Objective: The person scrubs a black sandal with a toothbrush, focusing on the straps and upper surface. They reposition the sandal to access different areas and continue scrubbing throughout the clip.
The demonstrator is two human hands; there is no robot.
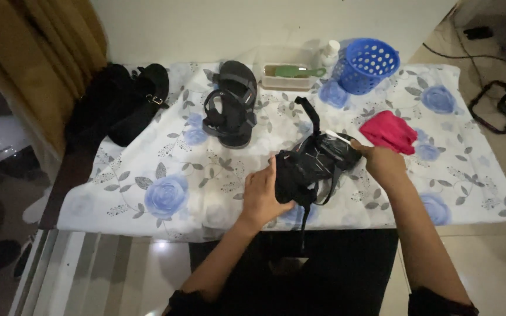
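1. The left hand (262, 196) has its grip closed round the near end of a black strapped sandal (311, 167), fingers wrapped over the upper. This steadies the shoe and lifts it slightly off the surface (147, 175), which is covered by a white cloth printed with blue roses.

2. The right hand (382, 161) is closed on a slim white-handled tool (338, 137) — it looks like a small brush, though the head is too small to tell for sure. Its tip rests against the far end of the sandal, so one hand braces while the other works on it.

3. The sandal lies near the front edge of the surface, between the two hands, with loose straps hanging down over the edge toward the person's lap.

4. A second black sandal (231, 105) lies flat farther back, well apart from the held one.

5. A dark pair of shoes (127, 102) sits at the far left corner.

6. Just beyond the right hand lies a folded pink cloth (389, 131) — close enough to be reached.

7. Along the back edge stand a shallow tray holding a green-handled brush (294, 72), a small white bottle (329, 52) and a blue perforated basket (365, 64), grouped together.
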